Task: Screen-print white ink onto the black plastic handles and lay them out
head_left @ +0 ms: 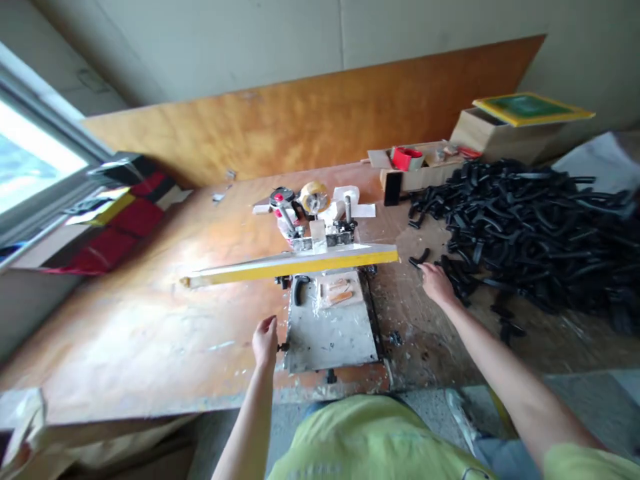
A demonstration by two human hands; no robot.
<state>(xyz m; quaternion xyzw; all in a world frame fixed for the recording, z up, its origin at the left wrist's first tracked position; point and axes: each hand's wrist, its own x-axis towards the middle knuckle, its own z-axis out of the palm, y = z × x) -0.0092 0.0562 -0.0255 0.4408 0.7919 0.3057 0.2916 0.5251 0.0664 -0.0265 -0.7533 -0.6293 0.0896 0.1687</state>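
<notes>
My right hand [439,285] is closed, its fingertips pinching a curved black handle-like piece [420,258] at the left edge of a pile of similar black pieces [530,233]. My left hand [265,340] is closed beside the left edge of a grey metal plate [333,337]; whether anything is in its fingers is hidden. One curved black piece [300,291] lies at the plate's upper left, beside a clear taped patch with orange-brown strips [337,292]. Above the plate's far end, a yellow-edged screen frame [300,268] is tilted up on a clamp stand [323,241].
Tape rolls [315,198] stand behind the clamp. A carton [420,175] with a red roll and a box topped by a yellow-framed green screen [533,109] are at the back right. Red and black boxes [123,230] line the window side. A wooden board [300,127] backs the table.
</notes>
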